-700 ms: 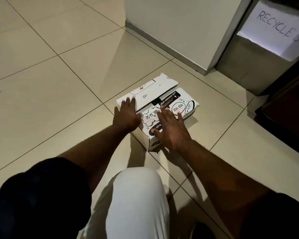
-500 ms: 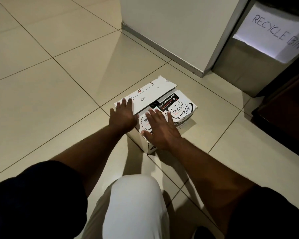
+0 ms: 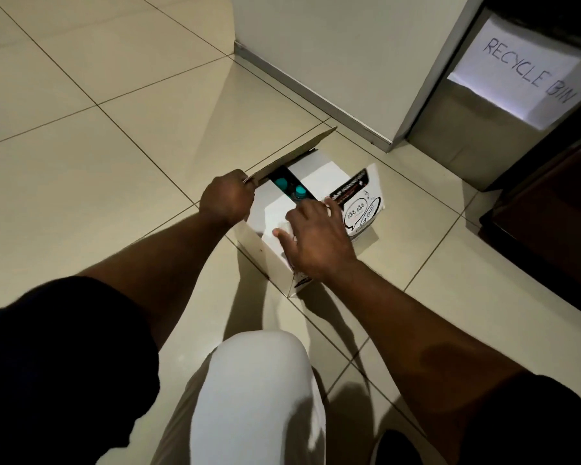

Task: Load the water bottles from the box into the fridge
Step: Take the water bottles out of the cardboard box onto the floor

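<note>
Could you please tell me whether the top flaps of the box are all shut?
No, the left hand holds one flap of the box lifted, and teal bottle caps show through the gap.

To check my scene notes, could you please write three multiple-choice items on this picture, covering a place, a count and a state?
1. Where does the box stand?
A. on a table
B. on the tiled floor
C. on a shelf

2. How many teal caps show in the gap?
A. one
B. two
C. five

3. What state is the left flap in?
A. taped flat
B. torn off
C. lifted by the left hand

Answers: 1 B, tiles surround the box. 2 B, two caps sit side by side. 3 C, the hand grips its raised edge.
</note>
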`<state>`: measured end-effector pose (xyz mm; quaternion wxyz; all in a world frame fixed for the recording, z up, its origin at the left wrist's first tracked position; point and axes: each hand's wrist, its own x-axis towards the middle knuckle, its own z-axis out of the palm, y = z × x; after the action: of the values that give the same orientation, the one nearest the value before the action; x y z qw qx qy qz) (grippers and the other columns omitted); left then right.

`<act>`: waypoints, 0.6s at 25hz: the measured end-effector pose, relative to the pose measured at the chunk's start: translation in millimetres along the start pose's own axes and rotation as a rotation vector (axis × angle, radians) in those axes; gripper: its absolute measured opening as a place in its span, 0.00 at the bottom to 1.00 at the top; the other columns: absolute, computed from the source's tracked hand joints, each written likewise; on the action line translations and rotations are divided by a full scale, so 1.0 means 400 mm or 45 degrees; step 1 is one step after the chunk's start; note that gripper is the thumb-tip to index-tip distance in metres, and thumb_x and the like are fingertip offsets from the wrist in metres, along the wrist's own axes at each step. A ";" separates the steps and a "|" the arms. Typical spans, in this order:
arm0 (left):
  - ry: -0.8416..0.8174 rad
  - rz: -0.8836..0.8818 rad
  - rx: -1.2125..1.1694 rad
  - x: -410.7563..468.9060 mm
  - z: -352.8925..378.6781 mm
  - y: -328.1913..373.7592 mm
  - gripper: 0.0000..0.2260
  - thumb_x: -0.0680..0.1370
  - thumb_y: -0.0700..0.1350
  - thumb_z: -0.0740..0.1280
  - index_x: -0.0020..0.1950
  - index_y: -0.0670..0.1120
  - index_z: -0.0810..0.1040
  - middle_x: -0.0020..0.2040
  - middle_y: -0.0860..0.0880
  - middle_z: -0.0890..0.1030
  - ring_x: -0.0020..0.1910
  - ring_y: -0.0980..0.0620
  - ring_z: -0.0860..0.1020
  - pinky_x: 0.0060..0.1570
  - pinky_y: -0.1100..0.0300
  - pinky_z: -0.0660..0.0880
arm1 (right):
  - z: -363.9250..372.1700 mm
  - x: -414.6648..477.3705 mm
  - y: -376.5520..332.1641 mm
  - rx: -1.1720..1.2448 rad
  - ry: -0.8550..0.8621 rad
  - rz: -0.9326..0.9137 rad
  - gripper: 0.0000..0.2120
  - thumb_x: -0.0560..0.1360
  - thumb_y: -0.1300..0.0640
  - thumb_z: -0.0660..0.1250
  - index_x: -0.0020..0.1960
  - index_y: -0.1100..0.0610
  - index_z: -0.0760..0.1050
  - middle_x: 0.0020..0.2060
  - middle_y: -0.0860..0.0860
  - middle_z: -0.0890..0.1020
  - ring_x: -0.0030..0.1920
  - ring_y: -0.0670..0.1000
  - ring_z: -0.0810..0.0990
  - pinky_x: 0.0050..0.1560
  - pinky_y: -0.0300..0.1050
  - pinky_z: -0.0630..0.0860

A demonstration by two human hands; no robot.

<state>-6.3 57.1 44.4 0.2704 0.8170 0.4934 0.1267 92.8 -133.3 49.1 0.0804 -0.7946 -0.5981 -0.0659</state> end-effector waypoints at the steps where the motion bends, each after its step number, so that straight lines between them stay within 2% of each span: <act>1: 0.045 -0.055 -0.087 0.007 -0.004 -0.003 0.13 0.80 0.53 0.63 0.56 0.47 0.80 0.53 0.43 0.83 0.54 0.38 0.79 0.50 0.54 0.73 | -0.020 -0.019 0.009 0.004 0.073 0.038 0.23 0.82 0.38 0.53 0.59 0.52 0.78 0.58 0.52 0.79 0.63 0.53 0.74 0.73 0.59 0.59; 3: 0.213 -0.179 -0.234 0.028 -0.020 -0.021 0.16 0.81 0.55 0.63 0.58 0.45 0.80 0.57 0.41 0.83 0.59 0.38 0.79 0.55 0.53 0.73 | -0.045 -0.072 0.028 0.015 0.153 0.093 0.22 0.82 0.39 0.53 0.55 0.52 0.80 0.54 0.51 0.81 0.59 0.52 0.76 0.71 0.58 0.62; 5: 0.341 -0.317 -0.287 0.052 -0.038 -0.048 0.18 0.79 0.55 0.64 0.57 0.42 0.79 0.57 0.41 0.83 0.59 0.38 0.79 0.57 0.51 0.74 | -0.050 -0.131 0.040 0.049 0.185 0.125 0.20 0.82 0.41 0.55 0.53 0.52 0.81 0.51 0.49 0.81 0.56 0.52 0.77 0.68 0.57 0.64; 8: 0.377 -0.428 -0.313 0.075 -0.048 -0.066 0.16 0.77 0.53 0.67 0.55 0.42 0.79 0.55 0.43 0.84 0.57 0.39 0.81 0.55 0.52 0.76 | -0.031 -0.196 0.040 0.086 0.219 0.141 0.13 0.79 0.47 0.60 0.50 0.52 0.81 0.48 0.48 0.81 0.53 0.51 0.77 0.63 0.56 0.66; 12: 0.286 -0.262 -0.348 0.055 -0.005 -0.042 0.13 0.78 0.54 0.69 0.54 0.45 0.80 0.55 0.44 0.84 0.57 0.41 0.80 0.55 0.55 0.74 | 0.015 -0.263 0.043 0.161 0.175 0.149 0.08 0.75 0.52 0.64 0.50 0.51 0.81 0.48 0.47 0.82 0.51 0.50 0.78 0.62 0.54 0.67; 15: 0.148 0.025 -0.224 0.014 0.050 -0.036 0.15 0.79 0.53 0.68 0.64 0.49 0.79 0.63 0.46 0.82 0.61 0.44 0.80 0.59 0.54 0.74 | 0.054 -0.296 0.047 0.185 -0.058 0.212 0.14 0.77 0.50 0.63 0.60 0.50 0.79 0.61 0.47 0.80 0.63 0.49 0.77 0.69 0.54 0.64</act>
<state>-4.7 60.9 19.4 0.3106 0.7861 0.4873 0.2193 78.3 -245.2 3.1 0.1293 -0.8350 -0.5349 0.0024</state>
